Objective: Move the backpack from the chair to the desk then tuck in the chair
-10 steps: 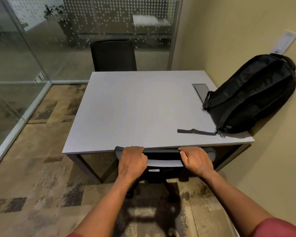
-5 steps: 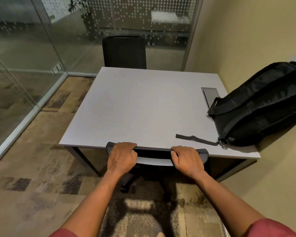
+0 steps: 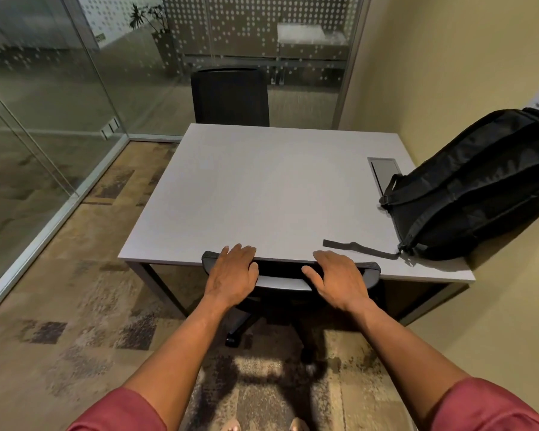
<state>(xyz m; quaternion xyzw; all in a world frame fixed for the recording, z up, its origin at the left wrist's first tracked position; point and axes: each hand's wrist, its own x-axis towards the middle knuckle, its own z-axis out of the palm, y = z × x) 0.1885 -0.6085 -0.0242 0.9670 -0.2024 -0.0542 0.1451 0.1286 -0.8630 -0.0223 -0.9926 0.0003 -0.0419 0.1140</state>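
A black backpack [image 3: 476,185] lies on the right side of the grey desk [image 3: 262,194], leaning against the yellow wall, with one strap trailing toward the front edge. The black office chair [image 3: 283,276] stands pushed under the desk's near edge; only the top of its backrest and part of its wheeled base show. My left hand [image 3: 232,273] rests over the backrest's left end with its fingers spread and lifted. My right hand [image 3: 339,279] hovers over the right end, fingers apart, holding nothing.
A second black chair [image 3: 231,96] stands at the desk's far side. Glass walls [image 3: 44,104] close off the left and back. The yellow wall [image 3: 448,73] runs along the right. A cable hatch [image 3: 383,174] sits in the desktop by the backpack. Patterned carpet covers the floor.
Both hands gripped the top of the chair's backrest before; now their fingers have opened and lifted off it. The chair sits slightly further under the desk.
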